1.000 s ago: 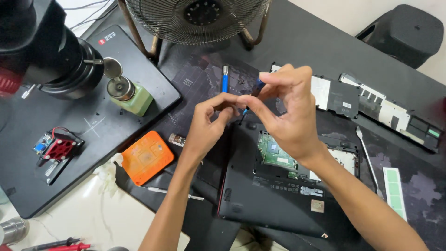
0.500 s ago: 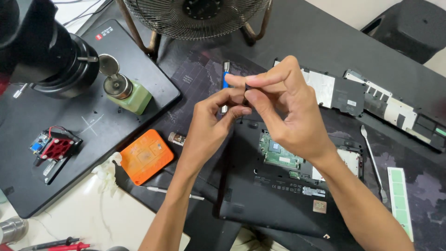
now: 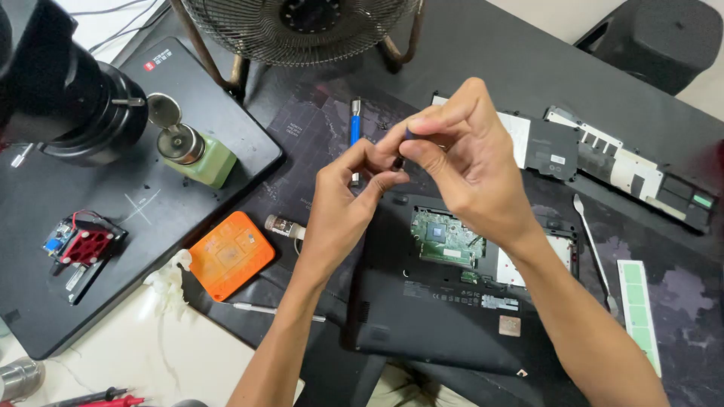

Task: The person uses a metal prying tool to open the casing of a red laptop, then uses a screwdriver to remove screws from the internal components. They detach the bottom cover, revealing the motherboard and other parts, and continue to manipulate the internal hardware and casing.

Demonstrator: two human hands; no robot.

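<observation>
My left hand [image 3: 343, 207] and my right hand [image 3: 471, 169] meet fingertip to fingertip above an opened black laptop [image 3: 445, 316]. Between them they pinch a small dark tool [image 3: 399, 160] with a bluish top end. The right thumb and forefinger hold its upper part, and the left fingertips hold its lower end. Most of the piece is hidden by the fingers. Under the hands, the laptop's green circuit board [image 3: 445, 237] lies exposed. A blue-handled screwdriver [image 3: 354, 124] lies on the dark mat just behind my left hand.
An orange square pad [image 3: 230, 254] and a small metal cylinder [image 3: 283, 225] lie left of the laptop. A green bottle [image 3: 192, 152], a microscope [image 3: 68, 94] and a red module [image 3: 79, 245] sit at left. A fan [image 3: 302, 26] stands behind. Removed laptop parts [image 3: 626, 166], a metal spudger [image 3: 592, 249] and a green strip [image 3: 639, 313] lie right.
Both hands have shifted slightly up and to the right while still pinched together. The right fingers have regripped the small piece higher up.
</observation>
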